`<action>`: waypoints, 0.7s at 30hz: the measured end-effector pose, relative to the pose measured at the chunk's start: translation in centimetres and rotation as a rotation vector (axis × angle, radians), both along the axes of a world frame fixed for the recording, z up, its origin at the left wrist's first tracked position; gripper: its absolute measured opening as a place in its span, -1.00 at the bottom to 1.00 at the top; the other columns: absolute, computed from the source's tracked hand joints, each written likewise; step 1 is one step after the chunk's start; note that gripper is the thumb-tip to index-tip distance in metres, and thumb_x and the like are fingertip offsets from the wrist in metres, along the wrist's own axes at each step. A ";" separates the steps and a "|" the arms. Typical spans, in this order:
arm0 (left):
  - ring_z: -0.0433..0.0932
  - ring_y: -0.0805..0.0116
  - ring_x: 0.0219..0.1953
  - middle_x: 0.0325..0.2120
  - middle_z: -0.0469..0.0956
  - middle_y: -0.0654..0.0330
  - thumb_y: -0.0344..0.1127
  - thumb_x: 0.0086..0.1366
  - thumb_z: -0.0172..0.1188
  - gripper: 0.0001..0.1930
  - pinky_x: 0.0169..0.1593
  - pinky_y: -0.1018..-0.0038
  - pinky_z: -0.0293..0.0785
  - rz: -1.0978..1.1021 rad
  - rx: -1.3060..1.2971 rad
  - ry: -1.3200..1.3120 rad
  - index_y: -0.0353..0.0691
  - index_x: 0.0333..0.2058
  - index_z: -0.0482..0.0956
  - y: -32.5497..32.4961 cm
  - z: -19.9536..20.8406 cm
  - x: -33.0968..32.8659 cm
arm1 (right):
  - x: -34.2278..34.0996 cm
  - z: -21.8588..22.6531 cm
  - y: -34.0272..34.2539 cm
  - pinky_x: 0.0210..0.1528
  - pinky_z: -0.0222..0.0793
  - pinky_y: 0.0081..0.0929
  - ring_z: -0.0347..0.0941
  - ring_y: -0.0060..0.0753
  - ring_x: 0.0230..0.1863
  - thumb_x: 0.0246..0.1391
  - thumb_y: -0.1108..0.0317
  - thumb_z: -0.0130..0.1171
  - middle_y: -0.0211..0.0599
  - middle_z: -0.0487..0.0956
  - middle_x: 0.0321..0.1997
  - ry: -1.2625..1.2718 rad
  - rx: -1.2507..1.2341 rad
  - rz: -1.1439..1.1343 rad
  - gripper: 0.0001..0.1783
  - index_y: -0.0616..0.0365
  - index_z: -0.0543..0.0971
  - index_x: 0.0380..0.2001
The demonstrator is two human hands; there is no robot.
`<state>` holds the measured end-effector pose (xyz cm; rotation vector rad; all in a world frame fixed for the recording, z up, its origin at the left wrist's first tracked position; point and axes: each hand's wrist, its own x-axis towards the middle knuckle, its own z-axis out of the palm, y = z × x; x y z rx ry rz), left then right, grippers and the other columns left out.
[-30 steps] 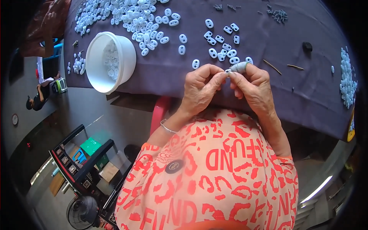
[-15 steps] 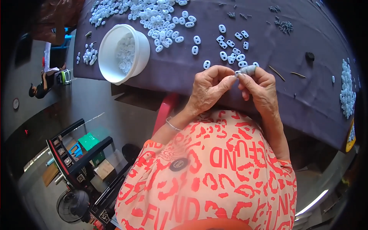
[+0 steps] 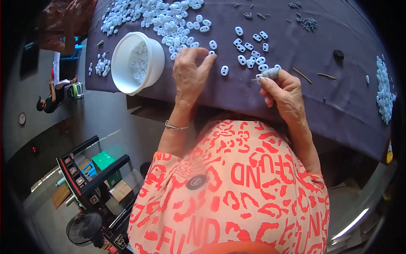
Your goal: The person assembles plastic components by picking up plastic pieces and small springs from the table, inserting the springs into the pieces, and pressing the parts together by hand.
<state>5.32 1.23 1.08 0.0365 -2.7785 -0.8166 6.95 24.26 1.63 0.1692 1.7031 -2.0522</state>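
My left hand (image 3: 189, 72) reaches over the dark cloth. Its thumb and forefinger close at the tips on a white two-hole plastic piece (image 3: 212, 53), partly covered by the fingers. Another loose white piece (image 3: 213, 45) lies just beyond, and one (image 3: 224, 70) to its right. Pinched in my right hand (image 3: 282, 86) is a small white plastic piece (image 3: 259, 76) with a thin pin sticking out to the left. A pale wrap (image 3: 270, 74) covers the right forefinger. Beyond that hand several white pieces (image 3: 255, 54) lie scattered.
A white tub (image 3: 158, 63) of small translucent parts stands at left, below a large heap of white pieces (image 3: 169, 19). Dark pins (image 3: 308, 23), two thin sticks (image 3: 302, 75), a black lump (image 3: 338, 54) and a translucent heap (image 3: 384, 91) lie rightward. Another person (image 3: 51, 95) is far left.
My left hand has left the right hand and moved left to a loose white piece. The right hand keeps its small piece, and the thin pin now shows.
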 end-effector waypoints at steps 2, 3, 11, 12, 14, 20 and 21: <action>0.46 0.31 -0.42 -0.50 0.49 0.18 -0.32 -0.01 0.31 -0.83 -0.31 0.43 0.37 -0.034 0.013 0.011 -0.23 -0.44 0.56 0.2 0.1 -0.5 | -0.1 0.1 0.0 -0.72 0.17 -0.80 0.30 -0.76 -0.71 0.06 0.37 0.13 -0.44 0.48 -0.62 0.008 0.002 0.000 -0.88 0.21 0.52 -0.41; 0.48 0.21 -0.36 -0.49 0.50 0.16 -0.32 -0.03 0.30 -0.84 -0.27 0.37 0.36 -0.058 0.023 0.024 -0.22 -0.46 0.54 0.3 0.2 -0.6 | -0.1 0.1 0.0 -0.72 0.17 -0.80 0.30 -0.76 -0.71 0.06 0.37 0.12 -0.44 0.48 -0.62 0.018 0.001 0.008 -0.88 0.21 0.52 -0.41; 0.56 0.48 -0.45 -0.40 0.57 0.19 -0.39 0.13 0.21 -0.78 -0.51 0.71 0.40 0.121 1.205 -0.397 -0.31 -0.23 0.54 0.9 2.2 1.1 | 0.1 -0.2 0.4 -0.72 0.17 -0.80 0.29 -0.76 -0.72 0.06 0.38 0.13 -0.43 0.48 -0.61 0.008 -0.038 -0.018 -0.88 0.22 0.52 -0.40; 0.57 0.46 -0.42 -0.39 0.57 0.18 -0.37 0.14 0.21 -0.77 -0.51 0.69 0.41 0.125 1.353 -0.460 -0.30 -0.22 0.53 0.9 2.2 1.4 | 0.1 -0.2 0.4 -0.72 0.16 -0.80 0.29 -0.76 -0.72 0.06 0.39 0.13 -0.43 0.48 -0.61 0.008 -0.051 -0.032 -0.88 0.22 0.53 -0.39; 0.58 0.41 -0.35 -0.36 0.56 0.16 -0.33 0.17 0.18 -0.74 -0.51 0.67 0.44 0.108 1.543 -0.558 -0.29 -0.18 0.50 1.0 1.9 2.1 | 0.1 -0.1 0.4 -0.71 0.17 -0.81 0.29 -0.76 -0.71 0.06 0.39 0.13 -0.43 0.48 -0.61 -0.008 -0.058 -0.039 -0.88 0.23 0.53 -0.39; 0.58 0.41 -0.34 -0.35 0.56 0.16 -0.34 0.19 0.15 -0.79 -0.50 0.69 0.46 0.085 1.643 -0.676 -0.25 -0.21 0.51 2.8 2.2 3.5 | 0.5 2.3 -0.3 -0.69 0.19 -0.79 0.31 -0.76 -0.69 0.03 0.39 0.15 -0.45 0.48 -0.61 0.014 -0.072 -0.058 -0.88 0.24 0.53 -0.40; 0.58 0.41 -0.35 -0.36 0.56 0.16 -0.34 0.19 0.15 -0.80 -0.50 0.68 0.45 0.066 1.666 -0.697 -0.25 -0.21 0.51 3.0 2.2 3.6 | 0.5 2.7 -0.5 -0.69 0.19 -0.78 0.31 -0.77 -0.69 0.01 0.38 0.17 -0.47 0.48 -0.63 0.032 -0.075 -0.055 -0.87 0.23 0.53 -0.42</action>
